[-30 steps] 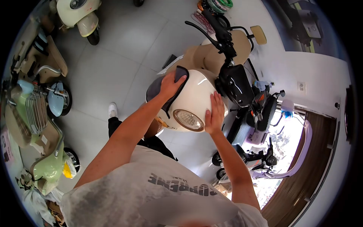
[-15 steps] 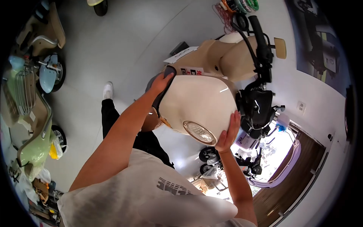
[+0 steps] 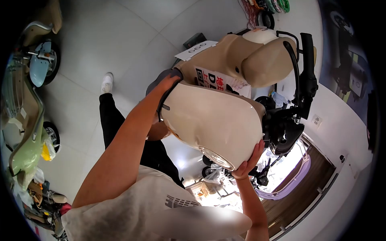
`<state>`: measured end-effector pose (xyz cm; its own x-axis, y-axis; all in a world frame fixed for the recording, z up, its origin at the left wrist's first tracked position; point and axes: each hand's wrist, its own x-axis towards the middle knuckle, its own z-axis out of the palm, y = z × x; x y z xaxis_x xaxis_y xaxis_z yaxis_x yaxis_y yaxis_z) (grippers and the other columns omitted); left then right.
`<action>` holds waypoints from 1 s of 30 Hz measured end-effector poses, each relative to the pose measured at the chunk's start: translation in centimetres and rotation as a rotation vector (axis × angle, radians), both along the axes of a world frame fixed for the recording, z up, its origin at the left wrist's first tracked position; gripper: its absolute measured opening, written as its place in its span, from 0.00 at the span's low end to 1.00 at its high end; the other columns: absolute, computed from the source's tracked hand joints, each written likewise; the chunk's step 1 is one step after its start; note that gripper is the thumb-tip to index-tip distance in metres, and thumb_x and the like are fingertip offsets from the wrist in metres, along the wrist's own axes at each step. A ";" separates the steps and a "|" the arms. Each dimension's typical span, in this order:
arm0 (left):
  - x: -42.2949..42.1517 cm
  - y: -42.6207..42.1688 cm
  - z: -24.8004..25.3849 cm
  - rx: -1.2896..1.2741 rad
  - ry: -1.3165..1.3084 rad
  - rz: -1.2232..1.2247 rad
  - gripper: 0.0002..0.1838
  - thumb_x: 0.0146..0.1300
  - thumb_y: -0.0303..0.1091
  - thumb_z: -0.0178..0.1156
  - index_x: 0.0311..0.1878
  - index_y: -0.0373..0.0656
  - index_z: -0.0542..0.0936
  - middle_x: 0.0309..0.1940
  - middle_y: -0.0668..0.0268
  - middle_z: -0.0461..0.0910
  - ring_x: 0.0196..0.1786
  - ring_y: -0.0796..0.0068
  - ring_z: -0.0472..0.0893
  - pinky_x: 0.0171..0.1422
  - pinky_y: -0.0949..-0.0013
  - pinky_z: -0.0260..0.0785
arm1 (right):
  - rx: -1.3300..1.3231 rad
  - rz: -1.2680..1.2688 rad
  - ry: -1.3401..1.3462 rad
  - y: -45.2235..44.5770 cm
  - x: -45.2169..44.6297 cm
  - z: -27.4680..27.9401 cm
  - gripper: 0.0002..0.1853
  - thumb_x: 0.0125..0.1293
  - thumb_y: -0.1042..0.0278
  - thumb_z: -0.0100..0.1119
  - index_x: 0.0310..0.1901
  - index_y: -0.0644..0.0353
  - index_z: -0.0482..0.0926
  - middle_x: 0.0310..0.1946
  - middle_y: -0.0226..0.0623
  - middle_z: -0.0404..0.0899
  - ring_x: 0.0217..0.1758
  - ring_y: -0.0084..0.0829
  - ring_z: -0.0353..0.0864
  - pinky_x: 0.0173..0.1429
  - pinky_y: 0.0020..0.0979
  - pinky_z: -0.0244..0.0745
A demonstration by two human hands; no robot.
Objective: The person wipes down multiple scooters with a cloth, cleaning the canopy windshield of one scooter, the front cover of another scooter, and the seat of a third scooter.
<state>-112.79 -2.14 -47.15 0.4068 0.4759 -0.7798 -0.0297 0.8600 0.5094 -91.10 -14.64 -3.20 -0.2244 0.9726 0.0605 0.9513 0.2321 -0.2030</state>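
Observation:
A cream scooter front panel (image 3: 213,116) with a round headlight (image 3: 217,157) set in its lower edge is between my hands, beside a beige scooter (image 3: 257,60). My left hand (image 3: 171,82) is closed over the dark rim at the panel's left end, its fingertips partly hidden. My right hand (image 3: 250,164) grips the lower right corner near the headlight, fingers along the outer face and thumb by the lamp. Just past that corner are the scooter's black handlebar (image 3: 306,76) and dark front unit (image 3: 286,136). Whether the panel is joined to the scooter I cannot tell.
Other scooters line the left side, including a green one (image 3: 28,156) and a light blue front fender (image 3: 39,68). A printed sheet (image 3: 197,49) lies on the beige scooter's footboard side. To the right stand a white wall (image 3: 341,116) and a bright doorway with a lilac frame (image 3: 295,188).
The panel has tilted and shifted slightly right and down, so the headlight appears narrower and more of the red-and-black print behind shows. Both hands keep their hold. My view has shifted.

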 end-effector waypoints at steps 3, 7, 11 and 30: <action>0.5 0.4 -1.3 0.007 -0.010 0.013 0.49 0.60 0.57 0.61 0.74 0.25 0.63 0.73 0.42 0.67 0.73 0.50 0.69 0.76 0.60 0.60 | 0.019 -0.015 0.018 -0.4 0.6 -0.4 0.36 0.77 0.51 0.31 0.73 0.75 0.59 0.77 0.62 0.55 0.81 0.59 0.52 0.81 0.57 0.49; 1.2 0.9 -5.6 0.133 -0.014 -0.141 0.36 0.62 0.55 0.60 0.67 0.39 0.77 0.72 0.40 0.66 0.73 0.51 0.68 0.77 0.60 0.58 | 0.057 0.101 -0.054 -0.4 0.8 -0.2 0.36 0.79 0.50 0.30 0.74 0.75 0.57 0.77 0.60 0.54 0.82 0.56 0.52 0.81 0.55 0.51; 3.2 -0.2 -12.4 0.118 -0.135 -0.083 0.33 0.62 0.55 0.60 0.63 0.40 0.79 0.71 0.42 0.67 0.71 0.53 0.69 0.76 0.58 0.58 | -0.030 0.001 -0.074 -1.3 1.5 -0.2 0.38 0.79 0.46 0.25 0.76 0.74 0.53 0.77 0.63 0.52 0.81 0.58 0.52 0.80 0.56 0.53; -2.0 -7.2 5.5 -0.355 -0.207 0.488 0.39 0.70 0.63 0.54 0.70 0.39 0.71 0.56 0.56 0.83 0.52 0.60 0.85 0.60 0.63 0.76 | 0.086 -0.026 0.057 0.1 0.4 0.0 0.35 0.76 0.51 0.35 0.70 0.76 0.67 0.73 0.63 0.63 0.78 0.62 0.59 0.80 0.55 0.52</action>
<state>-114.83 -9.29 -41.60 0.3676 0.3716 -0.8525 -0.5281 0.8379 0.1375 -90.71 -14.53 -3.15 -0.1930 0.9688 0.1558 0.9446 0.2264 -0.2376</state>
